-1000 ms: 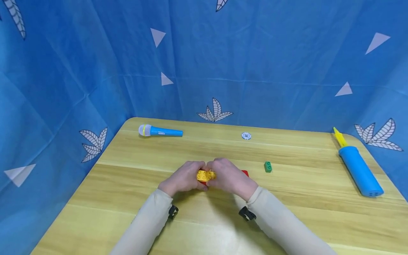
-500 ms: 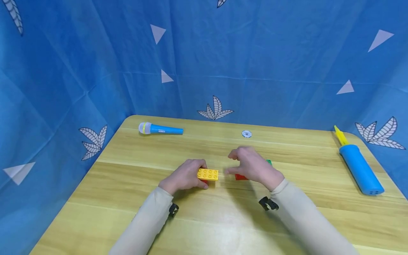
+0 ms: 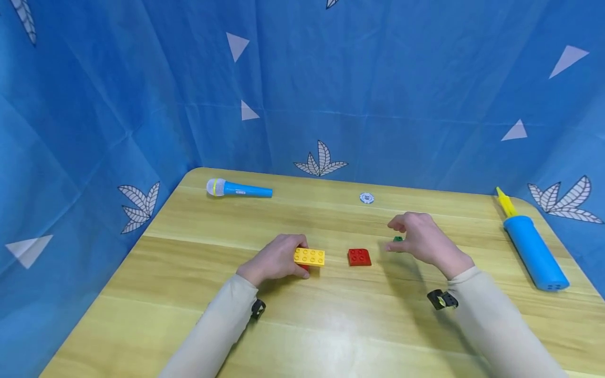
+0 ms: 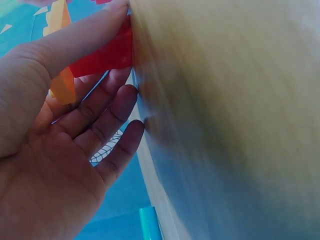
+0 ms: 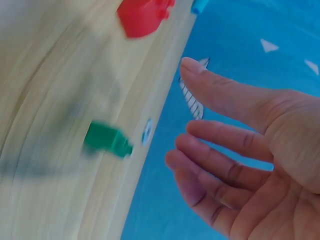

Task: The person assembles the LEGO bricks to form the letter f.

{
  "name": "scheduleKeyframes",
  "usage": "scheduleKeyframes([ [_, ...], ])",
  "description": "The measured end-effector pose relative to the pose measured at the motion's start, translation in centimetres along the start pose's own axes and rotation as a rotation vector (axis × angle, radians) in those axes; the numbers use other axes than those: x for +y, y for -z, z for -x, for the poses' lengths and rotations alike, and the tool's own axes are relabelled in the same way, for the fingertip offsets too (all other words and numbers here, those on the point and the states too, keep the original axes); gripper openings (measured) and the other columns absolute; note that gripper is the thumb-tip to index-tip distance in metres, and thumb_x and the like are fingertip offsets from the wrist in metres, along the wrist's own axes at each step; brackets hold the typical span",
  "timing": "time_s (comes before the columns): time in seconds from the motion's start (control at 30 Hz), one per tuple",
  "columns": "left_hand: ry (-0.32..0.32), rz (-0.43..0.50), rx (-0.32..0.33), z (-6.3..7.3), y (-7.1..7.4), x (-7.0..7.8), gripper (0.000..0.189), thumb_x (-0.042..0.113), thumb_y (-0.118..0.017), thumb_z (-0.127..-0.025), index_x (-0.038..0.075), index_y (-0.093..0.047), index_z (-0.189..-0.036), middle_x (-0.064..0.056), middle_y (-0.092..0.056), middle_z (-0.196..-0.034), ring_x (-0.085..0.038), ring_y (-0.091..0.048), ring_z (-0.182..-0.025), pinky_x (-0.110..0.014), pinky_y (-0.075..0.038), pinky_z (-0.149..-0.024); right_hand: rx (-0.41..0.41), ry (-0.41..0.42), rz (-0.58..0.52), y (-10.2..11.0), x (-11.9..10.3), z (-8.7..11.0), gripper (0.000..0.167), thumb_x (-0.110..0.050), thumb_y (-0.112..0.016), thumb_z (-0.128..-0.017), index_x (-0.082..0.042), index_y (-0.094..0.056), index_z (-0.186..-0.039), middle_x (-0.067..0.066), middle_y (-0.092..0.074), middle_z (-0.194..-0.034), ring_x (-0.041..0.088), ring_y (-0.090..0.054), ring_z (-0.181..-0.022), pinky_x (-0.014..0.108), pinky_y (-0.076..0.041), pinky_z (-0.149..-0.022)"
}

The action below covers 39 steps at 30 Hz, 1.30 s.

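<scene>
My left hand grips a red brick between thumb and fingers, low over the table. On top of that red brick sits a long yellow brick with two rows of studs, reaching out to the right. My right hand is held above the small green brick, thumb and fingers apart with nothing between them. In the head view that hand partly hides the green brick. A separate red brick, with one rounded side, lies on the table between the two hands.
A blue toy microphone lies at the back left of the wooden table. Near the back edge is a poker chip. A blue hand pump with a yellow nozzle lies along the right edge. Blue curtains stand behind.
My right hand has left the yellow brick and moved right, past the loose red brick, to over the green one. The left hand has stayed in place, holding its bricks.
</scene>
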<state>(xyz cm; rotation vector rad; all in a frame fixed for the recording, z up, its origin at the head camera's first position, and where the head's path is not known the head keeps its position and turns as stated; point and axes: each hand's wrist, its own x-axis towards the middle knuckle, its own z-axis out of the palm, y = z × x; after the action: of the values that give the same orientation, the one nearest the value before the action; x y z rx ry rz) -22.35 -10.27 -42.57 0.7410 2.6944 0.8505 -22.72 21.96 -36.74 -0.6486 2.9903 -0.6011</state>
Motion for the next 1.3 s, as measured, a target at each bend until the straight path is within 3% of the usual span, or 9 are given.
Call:
scheduleKeyframes([
  [0.33,0.004,-0.021,0.000,-0.2,0.1,0.1,0.043,0.022,-0.092,-0.069,0.014,-0.059,-0.095,0.006,-0.058,-0.085,-0.016,-0.052,-0.078,-0.031,-0.045,-0.073,-0.055,-0.028,0.009,-0.2,2.9,0.4,0.053,-0.008,-0.090,-0.068,0.006,-0.067,-0.114,0.019,-0.068,-0.108,0.039,-0.062,-0.100,0.052,-0.050,-0.084],
  [0.67,0.008,-0.027,0.000,-0.1,0.2,0.3,0.043,0.022,-0.093,-0.068,0.013,-0.059,-0.095,0.006,-0.059,-0.086,-0.016,-0.052,-0.078,-0.031,-0.045,-0.074,-0.071,-0.039,-0.026,-1.5,4.1,0.3,0.049,-0.006,-0.087,-0.072,0.005,-0.067,-0.115,0.017,-0.069,-0.107,0.034,-0.065,-0.096,0.049,-0.051,-0.083],
  [1.3,0.006,-0.031,0.010,0.0,0.2,0.1,0.044,0.024,-0.093,-0.068,0.014,-0.059,-0.095,0.006,-0.058,-0.087,-0.017,-0.051,-0.079,-0.032,-0.044,-0.074,-0.070,-0.064,-0.040,-2.1,4.6,0.1,0.038,-0.007,-0.084,-0.077,0.001,-0.068,-0.111,0.005,-0.069,-0.093,0.027,-0.065,-0.089,0.045,-0.053,-0.077],
])
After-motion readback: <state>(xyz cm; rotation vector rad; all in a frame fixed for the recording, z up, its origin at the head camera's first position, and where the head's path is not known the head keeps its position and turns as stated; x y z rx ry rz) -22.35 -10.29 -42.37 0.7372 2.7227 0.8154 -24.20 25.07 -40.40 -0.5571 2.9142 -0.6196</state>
